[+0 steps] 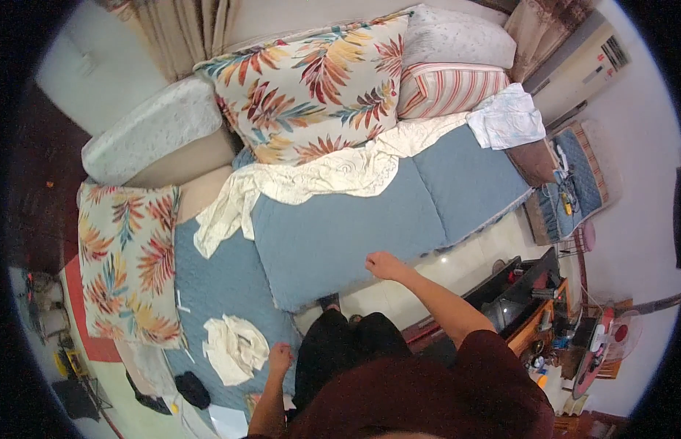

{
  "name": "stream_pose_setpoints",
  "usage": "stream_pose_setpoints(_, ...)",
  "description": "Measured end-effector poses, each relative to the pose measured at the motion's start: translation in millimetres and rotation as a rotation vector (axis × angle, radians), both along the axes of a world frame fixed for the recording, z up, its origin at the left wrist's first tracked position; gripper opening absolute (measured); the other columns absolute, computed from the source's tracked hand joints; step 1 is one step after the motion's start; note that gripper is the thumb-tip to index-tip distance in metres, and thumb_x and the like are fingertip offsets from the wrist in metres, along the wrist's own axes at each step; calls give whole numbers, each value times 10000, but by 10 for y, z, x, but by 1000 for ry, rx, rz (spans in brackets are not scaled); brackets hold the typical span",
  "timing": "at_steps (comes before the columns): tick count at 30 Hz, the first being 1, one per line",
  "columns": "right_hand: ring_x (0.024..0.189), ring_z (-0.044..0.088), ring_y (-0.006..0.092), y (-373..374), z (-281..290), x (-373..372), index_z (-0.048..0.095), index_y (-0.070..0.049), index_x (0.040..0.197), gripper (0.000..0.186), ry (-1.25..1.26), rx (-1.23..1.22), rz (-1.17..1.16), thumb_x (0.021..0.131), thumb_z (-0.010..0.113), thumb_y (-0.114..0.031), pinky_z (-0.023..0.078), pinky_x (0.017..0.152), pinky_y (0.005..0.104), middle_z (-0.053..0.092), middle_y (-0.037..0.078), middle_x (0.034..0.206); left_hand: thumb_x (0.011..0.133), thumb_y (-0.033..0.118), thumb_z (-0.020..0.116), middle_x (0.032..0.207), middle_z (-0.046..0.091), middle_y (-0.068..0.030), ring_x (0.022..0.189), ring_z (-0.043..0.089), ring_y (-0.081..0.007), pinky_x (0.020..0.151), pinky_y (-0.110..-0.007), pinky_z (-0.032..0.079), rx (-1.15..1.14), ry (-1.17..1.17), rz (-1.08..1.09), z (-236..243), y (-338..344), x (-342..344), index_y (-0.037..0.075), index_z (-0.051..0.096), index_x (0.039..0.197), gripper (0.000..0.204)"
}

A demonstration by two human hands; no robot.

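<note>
My right hand (384, 265) hovers over the front edge of the blue sofa cover (348, 227), fingers curled in and nothing seen in them. Lower down, my left hand (280, 358) is loosely closed beside a crumpled cream cloth (235, 350), apart from it as far as I can see. That cloth lies bunched on the blue quilted seat at the left. A long cream patterned cover (318, 175) runs wrinkled along the back of the seat. A big leaf-print cushion (311, 91) leans against the backrest, and a second leaf-print cushion (128, 263) rests at the left end.
A striped pillow (454, 89) and a folded white cloth (506, 117) sit at the far right of the sofa. At the right stand a television (512, 300), a cluttered wooden cabinet and a fan (622, 333). A black item (192, 389) lies at lower left.
</note>
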State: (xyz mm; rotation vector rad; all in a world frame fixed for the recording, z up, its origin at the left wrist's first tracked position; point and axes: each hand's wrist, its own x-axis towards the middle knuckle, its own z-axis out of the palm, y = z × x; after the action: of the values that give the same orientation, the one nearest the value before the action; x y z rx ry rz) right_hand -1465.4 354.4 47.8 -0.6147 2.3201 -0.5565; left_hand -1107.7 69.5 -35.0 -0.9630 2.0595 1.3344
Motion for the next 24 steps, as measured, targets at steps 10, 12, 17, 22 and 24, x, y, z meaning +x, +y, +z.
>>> stream_pose_setpoints(10, 960, 529, 360, -372, -1359, -1226, 504, -11, 1027, 266, 119, 78, -12, 817, 483, -172, 437, 774, 458, 542, 169, 1064, 856, 207, 517, 552, 532, -84, 376, 460, -142, 324, -280, 348, 129, -263, 501, -265, 25, -337, 8, 545, 812, 206)
stream_pose_setpoints(12, 1048, 483, 351, -314, -1759, -1396, 435, 0, 1153, 378, 766, -167, 83, 801, 497, -124, 421, 818, 456, 470, 182, 1179, 834, 203, 525, 594, 563, -93, 446, 504, -190, 391, -342, 387, 279, -293, 573, -750, -50, 85, 26, 574, 819, 184)
stream_pose_setpoints(17, 1201, 387, 318, -729, -1859, -2148, 405, -68, 1265, 508, 743, 268, 0, 773, 530, -100, 331, 955, 476, 376, 143, 1335, 835, 275, 465, 671, 592, -99, 482, 499, -209, 433, -364, 406, 480, -333, 534, -1557, 142, 802, 73, 561, 915, 237)
stream_pose_setpoints(22, 1090, 492, 315, -782, -1955, -2423, 518, -99, 1132, 301, 495, 79, 9, 838, 499, -162, 420, 842, 430, 499, 185, 1181, 773, 199, 553, 766, 583, -43, 622, 543, -174, 532, -332, 481, -103, -226, -246, -1723, 55, 1087, 84, 442, 1096, 361)
stream_pose_setpoints(24, 970, 562, 338, -682, -1767, -2245, 512, -20, 1102, 301, 59, -256, -283, 908, 436, -236, 431, 803, 389, 571, 252, 983, 807, 202, 536, 645, 545, -53, 543, 546, -185, 457, -323, 456, -3, -205, -42, -1532, 43, 735, 53, 473, 989, 244)
